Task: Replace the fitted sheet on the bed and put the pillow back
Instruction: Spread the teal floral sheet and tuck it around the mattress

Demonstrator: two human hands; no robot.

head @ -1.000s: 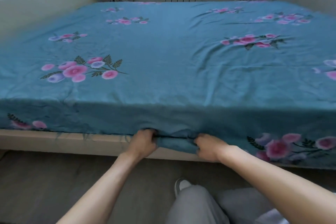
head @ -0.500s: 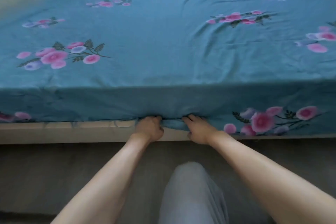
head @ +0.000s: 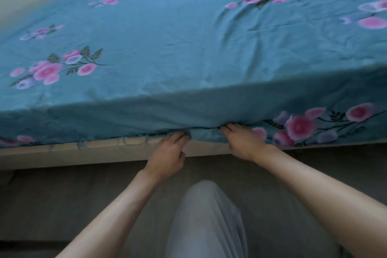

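On the bed frame [head: 62, 155], teal floral sheet [head: 167, 48], both hands' grip tucking its hem, fingers hidden.

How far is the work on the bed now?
Done: the teal floral fitted sheet is spread over the mattress top. In hand: the left hand and right hand tuck its lower edge above the pale wooden bed frame. Left: the pillow, not in view.

the teal fitted sheet [head: 188, 48] with pink flower sprays lay spread over the bed, lightly creased, its hem draped down the near side.
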